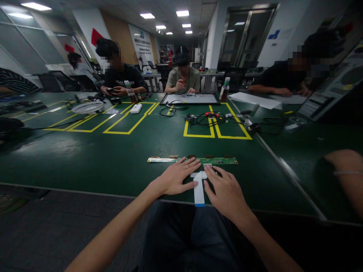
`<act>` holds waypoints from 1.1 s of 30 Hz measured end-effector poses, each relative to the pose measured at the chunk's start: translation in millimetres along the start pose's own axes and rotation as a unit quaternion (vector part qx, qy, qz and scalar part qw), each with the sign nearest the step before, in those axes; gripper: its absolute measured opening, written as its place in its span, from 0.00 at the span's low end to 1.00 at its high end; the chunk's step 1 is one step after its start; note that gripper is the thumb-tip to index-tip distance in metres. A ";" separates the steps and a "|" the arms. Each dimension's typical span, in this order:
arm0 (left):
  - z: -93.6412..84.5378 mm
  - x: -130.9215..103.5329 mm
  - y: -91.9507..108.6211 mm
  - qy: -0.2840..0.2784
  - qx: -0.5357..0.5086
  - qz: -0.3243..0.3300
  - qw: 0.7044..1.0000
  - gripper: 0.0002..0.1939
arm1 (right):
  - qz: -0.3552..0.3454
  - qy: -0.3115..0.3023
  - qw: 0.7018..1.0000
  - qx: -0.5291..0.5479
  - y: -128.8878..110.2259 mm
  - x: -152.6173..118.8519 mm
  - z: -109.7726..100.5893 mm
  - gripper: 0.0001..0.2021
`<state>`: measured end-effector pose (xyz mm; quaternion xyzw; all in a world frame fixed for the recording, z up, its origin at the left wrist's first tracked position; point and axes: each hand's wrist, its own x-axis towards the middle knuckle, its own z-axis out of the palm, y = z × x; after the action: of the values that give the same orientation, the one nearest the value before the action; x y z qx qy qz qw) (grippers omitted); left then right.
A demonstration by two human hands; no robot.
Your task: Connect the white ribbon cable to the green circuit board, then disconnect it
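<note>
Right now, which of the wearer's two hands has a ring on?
The left hand, whose thumb tip is at the blue-ended white strip: a ring shows on one finger, while none shows on the right hand.

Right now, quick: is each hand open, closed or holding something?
Left hand: open, fingers spread over the circuit board, thumb at the white ribbon cable.
Right hand: open, loosely bent, fingertips at the board's near edge.

Dim overall, lit by ceiling panels (182,13) beyond the bench (127,147); soft glare on its left side; margins stretched and blurred.
</note>
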<state>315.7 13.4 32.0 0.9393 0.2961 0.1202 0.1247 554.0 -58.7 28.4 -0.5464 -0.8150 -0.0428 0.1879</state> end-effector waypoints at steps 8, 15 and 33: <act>0.3 -1.1 0.6 -0.001 0.006 -0.003 1.000 0.38 | 0.028 0.003 0.999 -0.017 -7.9 1.0 3.4 0.24; 0.8 -0.7 2.2 -0.006 0.012 -0.008 1.000 0.37 | 0.031 0.005 0.999 -0.009 -6.1 -1.1 5.8 0.25; -3.7 -2.7 4.9 0.001 -0.002 -0.002 1.000 0.38 | 0.020 0.024 0.999 0.027 -1.7 -4.2 5.0 0.23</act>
<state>315.0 8.5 36.6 0.9386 0.2974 0.1211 0.1262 552.5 -61.6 22.5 -0.5562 -0.8001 -0.0302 0.2227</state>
